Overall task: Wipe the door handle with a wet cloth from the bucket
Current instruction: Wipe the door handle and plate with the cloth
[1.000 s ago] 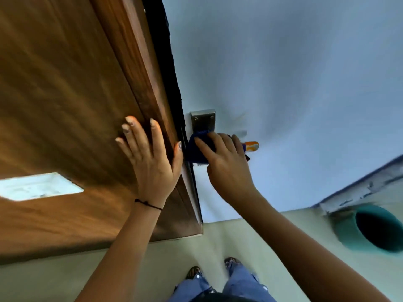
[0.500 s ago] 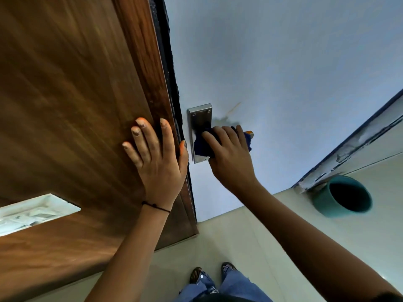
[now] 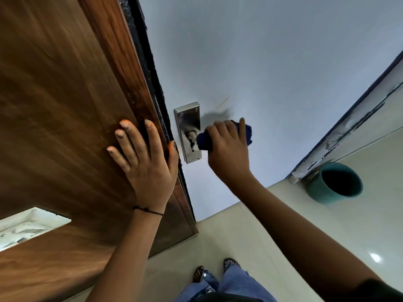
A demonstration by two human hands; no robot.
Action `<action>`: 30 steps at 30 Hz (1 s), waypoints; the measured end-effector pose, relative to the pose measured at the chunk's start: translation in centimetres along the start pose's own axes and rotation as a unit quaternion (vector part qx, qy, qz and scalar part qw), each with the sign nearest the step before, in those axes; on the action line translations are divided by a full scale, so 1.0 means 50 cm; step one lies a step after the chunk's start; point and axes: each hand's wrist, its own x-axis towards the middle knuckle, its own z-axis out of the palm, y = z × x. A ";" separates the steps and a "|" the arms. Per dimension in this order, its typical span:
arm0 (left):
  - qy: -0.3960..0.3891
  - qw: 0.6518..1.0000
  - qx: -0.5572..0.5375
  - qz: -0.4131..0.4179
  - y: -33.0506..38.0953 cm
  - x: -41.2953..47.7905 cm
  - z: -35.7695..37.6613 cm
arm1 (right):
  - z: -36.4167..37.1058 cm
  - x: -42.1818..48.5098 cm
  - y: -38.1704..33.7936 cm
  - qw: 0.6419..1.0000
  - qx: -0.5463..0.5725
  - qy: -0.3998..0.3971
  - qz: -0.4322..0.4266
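A steel handle plate point(image 3: 188, 120) is fixed on the pale blue door face point(image 3: 272, 62). My right hand point(image 3: 229, 152) is closed around a dark blue cloth point(image 3: 204, 140) wrapped over the lever, which is hidden except its base at the plate. My left hand point(image 3: 142, 158) lies flat with fingers spread on the brown wooden door edge point(image 3: 122, 62), the thumb hooked over its rim. A teal bucket point(image 3: 334, 183) stands on the floor at the right, against the frame.
Pale floor tiles point(image 3: 250, 236) stretch below the door. My feet in sandals and jeans point(image 3: 218, 277) stand near the bottom centre. A white door frame point(image 3: 353, 118) runs diagonally at the right.
My right hand with the cloth has slid outward along the lever, uncovering more of the steel plate. The left hand has stayed on the wood, and the view has shifted a little.
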 end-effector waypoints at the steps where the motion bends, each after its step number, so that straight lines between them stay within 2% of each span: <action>1: -0.002 1.000 -0.002 0.002 -0.001 0.000 -0.001 | -0.003 0.007 0.014 1.000 -0.007 -0.012 0.006; 5: -0.013 1.000 -0.004 0.009 -0.005 0.001 -0.003 | -0.009 0.027 0.066 0.999 0.002 -0.038 0.037; 7: -0.018 1.000 -0.008 0.012 -0.006 0.000 -0.002 | -0.007 0.034 0.085 0.995 0.052 -0.047 0.073; 9: -0.021 1.000 -0.016 0.014 -0.006 -0.002 -0.001 | -0.006 0.038 0.095 0.975 0.154 -0.066 0.147; 10: -0.021 1.000 -0.018 0.014 -0.006 -0.003 0.000 | -0.009 0.040 0.096 0.947 0.237 -0.081 0.203; 11: -0.019 1.000 -0.019 0.015 -0.006 -0.004 0.001 | -0.014 0.042 0.094 0.897 0.343 -0.093 0.261; 12: -0.018 1.000 -0.019 0.014 -0.006 -0.004 0.002 | -0.019 0.041 0.092 0.831 0.451 -0.091 0.312; 14: -0.010 1.000 -0.017 0.013 -0.006 -0.003 0.004 | -0.022 0.035 0.088 0.704 0.593 -0.085 0.382; 16: -0.003 1.000 -0.014 0.011 -0.006 -0.002 0.007 | -0.022 0.027 0.076 0.611 0.671 -0.082 0.411; 22: -0.011 1.000 -0.018 0.021 -0.007 -0.004 0.003 | -0.011 0.028 0.009 0.392 0.766 -0.025 0.509; 23: -0.011 1.000 -0.020 0.022 -0.007 -0.004 0.002 | -0.013 0.031 -0.013 0.363 0.778 -0.024 0.512; 25: -0.013 0.999 -0.026 0.021 -0.008 -0.003 0.000 | -0.015 0.033 -0.058 0.329 0.786 -0.023 0.522; 27: -0.016 0.999 -0.030 0.021 -0.009 -0.003 0.000 | -0.015 0.034 -0.090 0.327 0.781 -0.031 0.531; 30: -0.018 0.999 -0.035 0.019 -0.009 -0.006 0.000 | -0.011 0.032 -0.104 0.342 0.773 -0.039 0.533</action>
